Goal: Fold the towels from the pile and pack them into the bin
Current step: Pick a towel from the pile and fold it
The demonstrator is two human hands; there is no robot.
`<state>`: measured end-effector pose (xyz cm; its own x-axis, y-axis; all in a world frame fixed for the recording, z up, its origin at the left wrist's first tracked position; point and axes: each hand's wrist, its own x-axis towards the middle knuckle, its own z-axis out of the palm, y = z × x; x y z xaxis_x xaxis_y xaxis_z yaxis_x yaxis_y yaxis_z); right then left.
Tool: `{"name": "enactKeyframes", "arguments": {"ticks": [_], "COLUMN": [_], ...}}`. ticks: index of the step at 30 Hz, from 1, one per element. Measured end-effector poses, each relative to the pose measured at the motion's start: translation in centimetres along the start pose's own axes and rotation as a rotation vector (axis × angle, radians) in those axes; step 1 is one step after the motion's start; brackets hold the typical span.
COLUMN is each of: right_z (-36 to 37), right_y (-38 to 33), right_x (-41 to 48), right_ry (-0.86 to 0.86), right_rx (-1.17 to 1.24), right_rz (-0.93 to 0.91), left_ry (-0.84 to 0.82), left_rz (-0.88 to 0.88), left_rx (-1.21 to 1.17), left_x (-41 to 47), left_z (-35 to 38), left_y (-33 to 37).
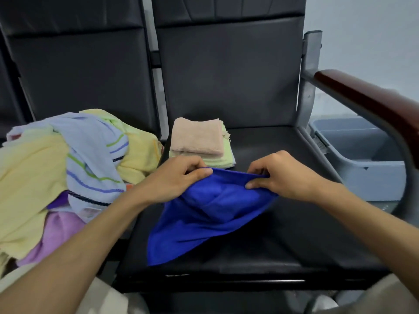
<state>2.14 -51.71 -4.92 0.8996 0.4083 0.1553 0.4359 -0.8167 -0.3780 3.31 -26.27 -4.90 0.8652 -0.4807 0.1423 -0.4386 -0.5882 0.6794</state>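
A blue towel [204, 216] hangs over the black seat [283, 223], lifted by its top edge. My left hand [172, 180] pinches that edge on the left and my right hand [278, 175] pinches it on the right. Behind the hands lies a stack of folded towels [197, 141], a pink one on top of pale green ones. A loose pile of towels [56, 168], yellow, striped pale blue and purple, covers the seat to the left. The grey bin [362, 155] stands on the floor to the right, beyond the armrest.
A brown wooden armrest [374, 103] on a grey metal frame curves between the seat and the bin. Black seat backs [226, 71] rise behind the towels. A pale wall is at the far right.
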Motion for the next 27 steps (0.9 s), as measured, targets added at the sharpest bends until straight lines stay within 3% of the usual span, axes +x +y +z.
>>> {"name": "enactKeyframes", "arguments": {"ticks": [3,5,9,22,25,27], "right_z": [0.3,0.4,-0.3,-1.0,-1.6,-1.8], "right_y": [0.4,1.2,3.0,6.9,6.6,6.1], "right_x": [0.3,0.4,0.6,0.5,0.4,0.3], "right_ry": [-0.062,-0.088,-0.117,-0.022,0.029,0.108], "right_rx": [-0.134,-0.190,-0.086,-0.166,-0.036,0.209], "right_rz": [0.043,0.088,0.153,0.400,0.453,0.519], "left_ry": [0.083,0.048,-0.086,0.011,0.084,0.156], "left_rz": [-0.034,-0.080,-0.143,-0.336,-0.394,-0.413], "left_rx": [0.081,0.129,0.280,0.592,0.438,0.375], "left_x": [-0.3,-0.7,-1.4,-1.5,-1.7,-1.8], "left_z": [-2.0,-3.1,-4.2,-5.5,-5.7,-5.9], "left_y": [-1.1,-2.0,-2.9,-7.7,-8.0,-8.0]}}
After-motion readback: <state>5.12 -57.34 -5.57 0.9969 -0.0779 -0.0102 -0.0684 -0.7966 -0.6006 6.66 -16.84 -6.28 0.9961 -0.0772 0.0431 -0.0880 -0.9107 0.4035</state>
